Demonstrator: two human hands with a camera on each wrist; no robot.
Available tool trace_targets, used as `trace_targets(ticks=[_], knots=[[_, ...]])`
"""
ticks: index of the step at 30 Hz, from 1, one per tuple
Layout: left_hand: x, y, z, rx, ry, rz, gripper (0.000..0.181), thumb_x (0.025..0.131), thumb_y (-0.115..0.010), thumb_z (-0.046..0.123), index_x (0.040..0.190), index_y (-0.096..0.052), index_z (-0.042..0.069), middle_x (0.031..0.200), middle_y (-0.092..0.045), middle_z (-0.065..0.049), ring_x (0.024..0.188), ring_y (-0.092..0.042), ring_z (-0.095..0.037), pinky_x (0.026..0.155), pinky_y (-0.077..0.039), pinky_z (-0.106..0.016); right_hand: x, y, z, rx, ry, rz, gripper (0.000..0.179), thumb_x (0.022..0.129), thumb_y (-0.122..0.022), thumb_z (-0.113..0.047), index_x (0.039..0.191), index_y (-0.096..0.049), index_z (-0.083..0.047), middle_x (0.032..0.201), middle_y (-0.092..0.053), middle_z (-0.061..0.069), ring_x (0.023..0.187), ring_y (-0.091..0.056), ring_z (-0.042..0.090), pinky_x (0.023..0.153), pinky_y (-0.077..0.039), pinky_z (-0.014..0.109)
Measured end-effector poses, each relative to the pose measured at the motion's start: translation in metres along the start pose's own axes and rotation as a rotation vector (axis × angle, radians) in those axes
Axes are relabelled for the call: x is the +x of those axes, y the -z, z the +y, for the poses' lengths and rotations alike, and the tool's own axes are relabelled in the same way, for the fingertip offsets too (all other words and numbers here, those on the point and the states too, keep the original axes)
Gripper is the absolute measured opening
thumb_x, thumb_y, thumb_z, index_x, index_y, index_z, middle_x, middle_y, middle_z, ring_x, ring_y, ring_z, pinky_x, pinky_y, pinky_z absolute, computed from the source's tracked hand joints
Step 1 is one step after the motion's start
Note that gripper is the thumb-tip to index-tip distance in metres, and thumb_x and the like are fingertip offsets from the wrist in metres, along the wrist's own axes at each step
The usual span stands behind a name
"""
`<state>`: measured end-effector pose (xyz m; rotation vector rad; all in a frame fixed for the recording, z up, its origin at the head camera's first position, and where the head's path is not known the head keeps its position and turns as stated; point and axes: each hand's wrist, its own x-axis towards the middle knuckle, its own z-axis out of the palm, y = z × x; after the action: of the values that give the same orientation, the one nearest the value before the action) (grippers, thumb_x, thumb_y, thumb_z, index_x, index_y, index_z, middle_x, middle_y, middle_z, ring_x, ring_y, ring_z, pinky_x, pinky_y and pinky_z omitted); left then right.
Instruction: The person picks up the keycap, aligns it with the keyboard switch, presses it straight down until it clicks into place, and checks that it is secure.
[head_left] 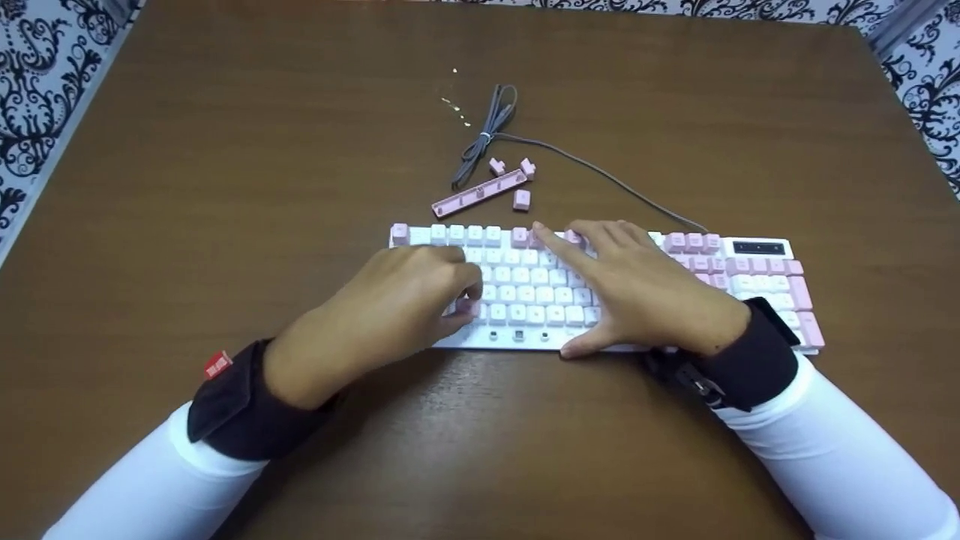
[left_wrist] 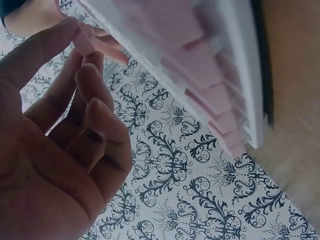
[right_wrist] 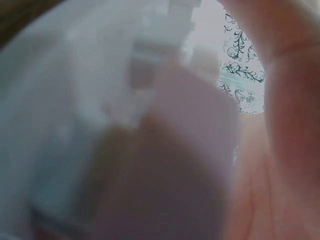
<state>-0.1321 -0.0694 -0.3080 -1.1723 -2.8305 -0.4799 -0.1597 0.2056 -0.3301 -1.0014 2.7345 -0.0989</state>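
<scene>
A white keyboard (head_left: pixel 531 342) with white and pink keycaps lies crosswise under both hands. My left hand (head_left: pixel 390 304) pinches a small pink keycap (left_wrist: pixel 84 42) between thumb and fingertips, over the keyboard's left part. Its other fingers are bent in the left wrist view. The right hand (head_left: pixel 637 289) spreads across the middle of the keyboard, fingers near the far edge and thumb at the near edge. Bare switches (head_left: pixel 519 336) show along the front row. In the right wrist view, a blurred pink keycap (right_wrist: pixel 195 115) fills much of the picture, beside that hand.
Beyond the keyboard lie an upturned pink spacebar (head_left: pixel 480 193) and several loose pink keycaps (head_left: pixel 521 200). A grey cable (head_left: pixel 600 171), bundled at one end, runs to the keyboard's back edge. Tiny pale bits (head_left: pixel 456 109) lie left of the bundle on the brown table (head_left: pixel 225 187).
</scene>
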Motion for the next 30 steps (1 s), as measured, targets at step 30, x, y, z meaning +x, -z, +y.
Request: trace_targets(ticks=[30], knots=[[0.018, -0.027, 0.031, 0.036, -0.134, 0.008, 0.005, 0.082, -0.075, 0.011, 0.083, -0.070, 0.013, 0.076, -0.065, -0.001, 0.062, -0.062, -0.020, 0.057, -0.052, -0.038, -0.010, 0.007, 0.003, -0.026, -0.033, -0.015, 0.140, 0.054, -0.091, -0.057, 0.162, -0.008, -0.026, 0.159, -0.027, 0.020, 0.146, -0.027, 0.042, 0.116, -0.017, 0.070]])
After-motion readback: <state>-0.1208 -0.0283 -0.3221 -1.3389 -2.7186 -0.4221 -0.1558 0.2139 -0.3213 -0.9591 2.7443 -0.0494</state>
